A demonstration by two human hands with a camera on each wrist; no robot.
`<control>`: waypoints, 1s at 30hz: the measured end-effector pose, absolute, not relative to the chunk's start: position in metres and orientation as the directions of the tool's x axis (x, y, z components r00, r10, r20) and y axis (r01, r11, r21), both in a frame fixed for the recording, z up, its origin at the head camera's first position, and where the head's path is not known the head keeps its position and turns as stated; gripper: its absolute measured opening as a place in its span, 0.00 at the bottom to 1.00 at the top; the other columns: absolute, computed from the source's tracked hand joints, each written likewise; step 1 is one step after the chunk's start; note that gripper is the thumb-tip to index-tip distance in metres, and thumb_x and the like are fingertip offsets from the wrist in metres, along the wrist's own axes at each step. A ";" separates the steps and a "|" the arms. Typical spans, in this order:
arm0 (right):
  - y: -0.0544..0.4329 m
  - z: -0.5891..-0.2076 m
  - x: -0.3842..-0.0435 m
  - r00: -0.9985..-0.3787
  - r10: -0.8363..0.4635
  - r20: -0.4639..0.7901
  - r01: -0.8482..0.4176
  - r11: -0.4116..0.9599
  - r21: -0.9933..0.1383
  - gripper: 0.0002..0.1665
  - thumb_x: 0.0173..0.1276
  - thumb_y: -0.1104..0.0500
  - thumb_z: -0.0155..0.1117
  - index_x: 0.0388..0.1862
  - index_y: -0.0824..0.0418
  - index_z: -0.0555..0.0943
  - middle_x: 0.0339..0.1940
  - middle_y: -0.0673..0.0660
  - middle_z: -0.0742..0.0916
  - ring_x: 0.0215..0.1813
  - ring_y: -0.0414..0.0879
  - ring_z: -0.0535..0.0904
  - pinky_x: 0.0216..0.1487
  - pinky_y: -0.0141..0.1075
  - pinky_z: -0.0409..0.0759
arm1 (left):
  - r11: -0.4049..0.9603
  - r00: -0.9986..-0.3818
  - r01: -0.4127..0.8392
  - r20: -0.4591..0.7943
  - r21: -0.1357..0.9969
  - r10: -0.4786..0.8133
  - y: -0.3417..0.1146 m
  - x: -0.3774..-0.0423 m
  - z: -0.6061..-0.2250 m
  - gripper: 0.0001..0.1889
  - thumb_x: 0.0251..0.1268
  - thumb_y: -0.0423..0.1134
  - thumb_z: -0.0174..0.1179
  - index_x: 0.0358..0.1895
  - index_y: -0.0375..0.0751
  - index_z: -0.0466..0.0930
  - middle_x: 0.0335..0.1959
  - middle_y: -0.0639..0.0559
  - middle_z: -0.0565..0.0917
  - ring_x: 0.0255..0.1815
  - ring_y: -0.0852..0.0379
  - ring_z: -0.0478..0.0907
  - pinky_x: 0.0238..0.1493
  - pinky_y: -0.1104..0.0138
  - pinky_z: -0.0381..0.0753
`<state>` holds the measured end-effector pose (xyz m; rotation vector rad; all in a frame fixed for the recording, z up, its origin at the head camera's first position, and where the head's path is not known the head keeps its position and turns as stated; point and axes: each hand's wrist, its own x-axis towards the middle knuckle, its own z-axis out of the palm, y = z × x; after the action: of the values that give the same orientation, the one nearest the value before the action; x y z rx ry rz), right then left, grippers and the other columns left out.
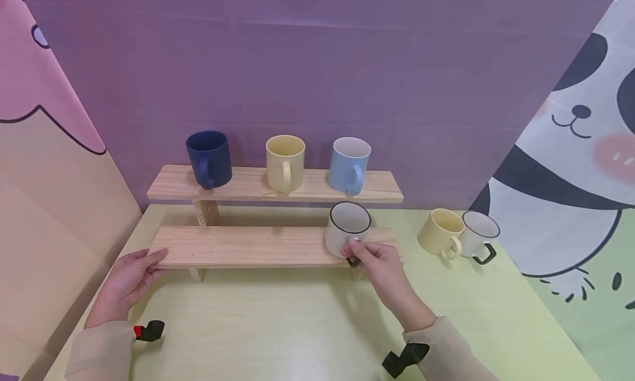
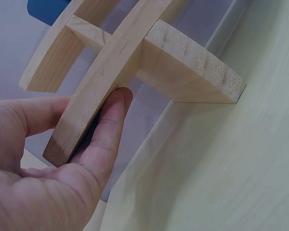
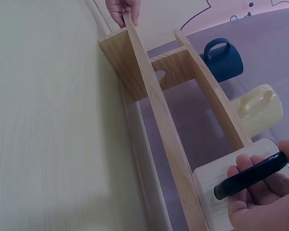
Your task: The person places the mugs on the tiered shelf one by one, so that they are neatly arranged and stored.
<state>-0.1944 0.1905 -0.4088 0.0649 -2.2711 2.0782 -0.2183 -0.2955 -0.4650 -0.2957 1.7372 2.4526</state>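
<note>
My left hand (image 1: 130, 276) grips the left end of the lower board (image 1: 238, 246) of a two-tier wooden shelf, thumb on top and fingers underneath; the left wrist view shows this board end (image 2: 86, 110) between them. At the board's right end, my right hand (image 1: 386, 265) pinches the black handle (image 3: 253, 175) of a white mug with a black rim (image 1: 341, 235). That mug is upright over the lower board, its base right at the board's surface. On the upper board (image 1: 248, 192) stand a dark blue mug (image 1: 218, 155), a cream mug (image 1: 278, 163) and a light blue mug (image 1: 342, 168).
Right of the shelf, a second cream mug (image 1: 434, 237) and another white mug with a black handle (image 1: 473, 237) stand close together on the pale table (image 1: 278, 326). A purple cloth backdrop (image 1: 317, 66) rises behind the shelf. Printed panels flank both sides.
</note>
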 end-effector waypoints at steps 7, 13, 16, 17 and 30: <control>0.208 -0.408 -0.191 -0.993 0.043 0.111 -0.101 0.192 -0.976 0.20 0.78 0.55 0.64 0.48 0.74 0.85 0.42 0.63 0.89 0.46 0.45 0.85 0.54 0.38 0.84 | -0.322 -0.974 -0.210 -0.226 0.923 -0.011 -0.295 -0.218 -0.467 0.31 0.75 0.30 0.60 0.68 0.17 0.52 0.38 0.50 0.83 0.40 0.59 0.85 0.49 0.65 0.85; 0.237 -0.410 -0.188 -0.989 0.087 0.120 -0.102 0.187 -0.977 0.25 0.80 0.53 0.61 0.56 0.78 0.80 0.48 0.66 0.88 0.49 0.44 0.86 0.55 0.36 0.83 | -0.339 -0.974 -0.208 -0.225 0.918 -0.012 -0.297 -0.220 -0.467 0.31 0.75 0.31 0.61 0.68 0.18 0.53 0.39 0.50 0.84 0.41 0.59 0.85 0.50 0.65 0.84; 0.255 -0.411 -0.185 -0.985 0.104 0.139 -0.113 0.220 -0.969 0.29 0.80 0.50 0.60 0.58 0.77 0.79 0.51 0.67 0.87 0.50 0.43 0.85 0.56 0.34 0.82 | -0.323 -0.974 -0.211 -0.227 0.923 -0.015 -0.296 -0.221 -0.468 0.35 0.74 0.33 0.62 0.70 0.17 0.51 0.39 0.51 0.84 0.41 0.59 0.85 0.51 0.65 0.84; 0.261 -0.412 -0.185 -0.982 0.112 0.151 -0.123 0.226 -0.966 0.29 0.80 0.50 0.60 0.59 0.77 0.78 0.52 0.67 0.87 0.50 0.43 0.85 0.56 0.33 0.82 | -0.319 -0.973 -0.212 -0.229 0.924 -0.017 -0.296 -0.221 -0.468 0.36 0.74 0.33 0.63 0.70 0.17 0.50 0.39 0.51 0.84 0.41 0.59 0.85 0.51 0.65 0.84; 0.338 -0.419 -0.188 -0.916 0.329 0.228 -0.111 0.336 -0.935 0.30 0.76 0.49 0.65 0.62 0.73 0.77 0.45 0.50 0.89 0.46 0.35 0.84 0.49 0.23 0.81 | -0.323 -0.970 -0.224 -0.243 0.919 -0.017 -0.295 -0.219 -0.466 0.30 0.74 0.32 0.62 0.67 0.20 0.55 0.38 0.51 0.84 0.40 0.59 0.85 0.51 0.64 0.84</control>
<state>-0.1883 0.3378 -0.4187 -0.1923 -2.2295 1.6055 -0.2186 -0.2952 -0.4664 -0.3153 1.7456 2.4359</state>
